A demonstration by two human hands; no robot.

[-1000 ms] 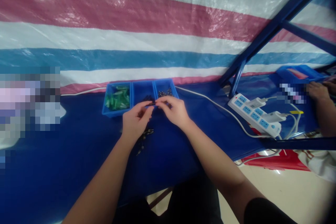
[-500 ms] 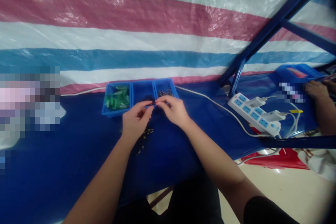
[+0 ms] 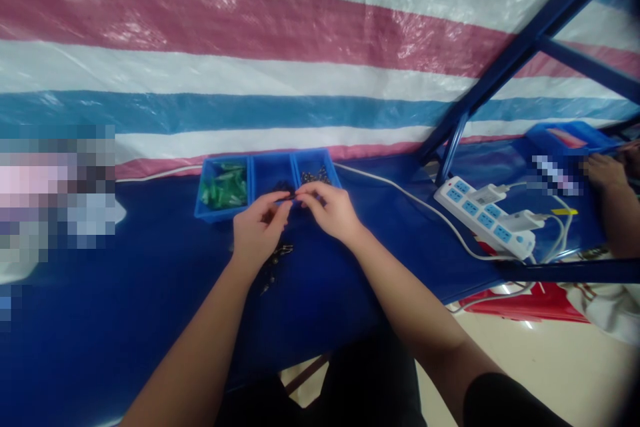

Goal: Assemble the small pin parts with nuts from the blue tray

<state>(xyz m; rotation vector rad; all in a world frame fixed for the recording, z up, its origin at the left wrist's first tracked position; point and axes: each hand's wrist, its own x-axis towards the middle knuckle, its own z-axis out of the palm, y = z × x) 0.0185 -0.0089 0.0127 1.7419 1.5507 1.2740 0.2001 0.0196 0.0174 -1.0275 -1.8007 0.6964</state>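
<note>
My left hand point(image 3: 259, 225) and my right hand point(image 3: 329, 209) meet fingertip to fingertip at the front of a blue three-part bin point(image 3: 223, 215). Between them they pinch a small, thin black piece point(image 3: 291, 197), too small to name. Green translucent pieces point(image 3: 223, 188) fill the left compartment. Dark small parts point(image 3: 283, 187) lie in the middle one, partly behind my fingers. Small metallic parts point(image 3: 316, 177) show in the right one, above my right hand. Beside my left wrist, a little pile of dark parts with metal ends point(image 3: 275, 263) rests on the table.
The blue-covered table point(image 3: 150, 293) runs under my arms. At right lie a white power strip point(image 3: 483, 217) with plugs, a white cable point(image 3: 400, 188) and a blue metal frame point(image 3: 500, 60). Another person's hand point(image 3: 605, 170) is near a blue tray point(image 3: 570, 137). A striped sheet point(image 3: 280, 67) hangs behind.
Almost nothing differs. My left thumb has shifted slightly, and both hands stay at the same spot with the black piece.
</note>
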